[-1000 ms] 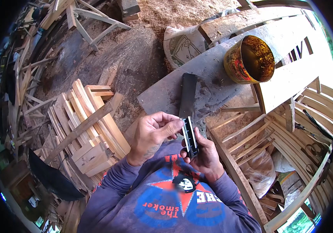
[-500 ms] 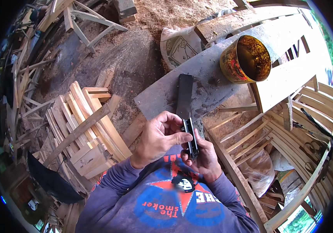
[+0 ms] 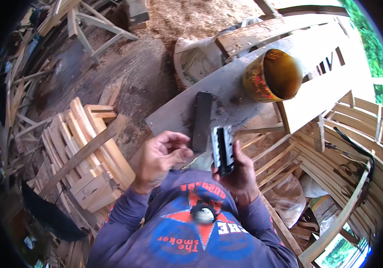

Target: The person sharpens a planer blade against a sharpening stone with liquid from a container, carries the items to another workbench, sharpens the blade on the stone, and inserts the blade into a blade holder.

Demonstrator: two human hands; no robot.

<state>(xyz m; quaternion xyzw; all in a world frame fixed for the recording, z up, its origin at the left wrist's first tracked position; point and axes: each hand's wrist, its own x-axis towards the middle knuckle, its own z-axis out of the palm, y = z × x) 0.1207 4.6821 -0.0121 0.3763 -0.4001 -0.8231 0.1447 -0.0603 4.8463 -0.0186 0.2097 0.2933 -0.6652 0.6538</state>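
Note:
My right hand (image 3: 240, 174) holds a slotted metal block (image 3: 222, 149), black with silvery edges, upright in front of my chest. Its thumb lies along the right side of the block. To the left, my left hand (image 3: 158, 158) is apart from the block, its fingers loosely curled and the thumb separate from them. Nothing shows between those fingers. Just beyond both hands, a dark flat bar (image 3: 202, 118) lies on the grey board (image 3: 173, 114). Farther along that board stands a stained round tin (image 3: 256, 80), whose inside is yellow-brown.
Stacked timber pieces (image 3: 89, 143) lie at the left beside a black curved sheet (image 3: 48, 214). A wooden frame with slats (image 3: 280, 165) and a plastic bag (image 3: 287, 201) are on the right. Sawdust (image 3: 187, 18) covers ground at the back, near a printed sack (image 3: 196, 62).
My left hand has let go of the metal block and drawn left. The block, now in my right hand alone, has turned to show its slotted face. The head view has shifted slightly.

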